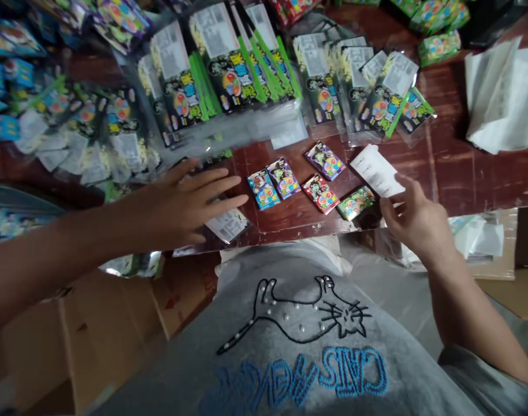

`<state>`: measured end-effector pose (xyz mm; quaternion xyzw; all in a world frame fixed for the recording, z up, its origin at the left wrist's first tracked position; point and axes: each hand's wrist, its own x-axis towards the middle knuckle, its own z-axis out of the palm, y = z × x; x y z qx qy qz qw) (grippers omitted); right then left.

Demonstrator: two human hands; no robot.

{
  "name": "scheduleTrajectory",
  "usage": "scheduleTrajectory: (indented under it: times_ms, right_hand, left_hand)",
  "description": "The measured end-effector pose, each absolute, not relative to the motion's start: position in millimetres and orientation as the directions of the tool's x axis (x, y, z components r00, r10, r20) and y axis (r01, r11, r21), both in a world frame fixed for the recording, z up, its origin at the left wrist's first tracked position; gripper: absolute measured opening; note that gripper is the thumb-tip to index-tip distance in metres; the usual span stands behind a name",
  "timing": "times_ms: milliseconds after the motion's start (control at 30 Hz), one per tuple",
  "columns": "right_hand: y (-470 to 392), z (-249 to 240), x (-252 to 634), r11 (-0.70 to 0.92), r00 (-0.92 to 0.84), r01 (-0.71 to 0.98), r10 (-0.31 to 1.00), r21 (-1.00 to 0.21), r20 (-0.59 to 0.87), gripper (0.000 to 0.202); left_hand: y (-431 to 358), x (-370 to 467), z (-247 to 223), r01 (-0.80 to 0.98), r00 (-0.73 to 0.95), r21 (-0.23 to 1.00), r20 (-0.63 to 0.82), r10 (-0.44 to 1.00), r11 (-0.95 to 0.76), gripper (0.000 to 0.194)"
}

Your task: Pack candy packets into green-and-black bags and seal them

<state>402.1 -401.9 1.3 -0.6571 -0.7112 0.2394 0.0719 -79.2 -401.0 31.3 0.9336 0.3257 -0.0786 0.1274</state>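
Observation:
My left hand point(199, 202) is stretched out with its fingers spread, above a printed plastic pouch point(229, 225) at the table's near edge. Whether it touches the pouch is unclear. At the right, my right hand point(415, 222) pinches the corner of a white printed card point(376, 170) between thumb and fingers. Several small picture boxes lie between the hands: a blue box point(263, 189) beside a purple box point(283, 178), another purple box point(325, 160) above a red box point(320, 193), and a green box point(356, 202) close to the card.
Overlapping black-and-green pouches point(233, 75) spread across the back, with more pouches point(121, 133) at the left. Blue packs point(19, 72) fill the far left. Green boxes point(439, 47) and white paper sheets point(504, 95) are at the right. Cardboard point(112, 323) stands below the table.

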Motion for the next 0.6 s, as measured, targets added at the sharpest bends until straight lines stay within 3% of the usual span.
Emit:
scheduleTrajectory:
  times_ms: [67, 167, 233, 300, 400, 500, 600]
  right_hand:
    - [-397, 8, 391, 0.213, -0.245, 0.958, 0.956, -0.19, -0.162, 0.086]
    - [-393, 4, 374, 0.409, -0.416, 0.909, 0.891, -0.076, -0.183, 0.101]
    - [-388, -2, 372, 0.465, -0.48, 0.877, 0.859, -0.118, -0.18, 0.083]
    - [-382, -6, 378, 0.476, -0.527, 0.837, 0.834, -0.269, -0.165, 0.054]
    - [-376, -12, 394, 0.457, -0.566, 0.753, 0.816, -0.473, -0.113, 0.025]
    - [-380, -18, 404, 0.511, -0.607, 0.71, 0.793, -0.485, -0.054, 0.035]
    - [-393, -22, 407, 0.618, -0.677, 0.687, 0.735, -0.383, -0.027, 0.062]
  left_hand:
    - [-423, -98, 22, 0.658, 0.746, 0.174, -0.284, 0.602, -0.733, 0.076]
    - [-439, -98, 7, 0.652, 0.746, 0.125, -0.283, 0.603, -0.748, 0.075]
    - [-441, -90, 3, 0.64, 0.762, 0.123, -0.228, 0.606, -0.758, 0.067]
    - [-441, -79, 2, 0.659, 0.751, 0.152, -0.182, 0.635, -0.736, 0.059]
    - [-446, -67, 4, 0.739, 0.673, 0.186, -0.173, 0.719, -0.647, 0.071]
    - [-451, -62, -3, 0.819, 0.574, 0.157, -0.204, 0.793, -0.552, 0.081]
    - [-450, -65, -10, 0.884, 0.466, 0.148, -0.239, 0.852, -0.443, 0.09]
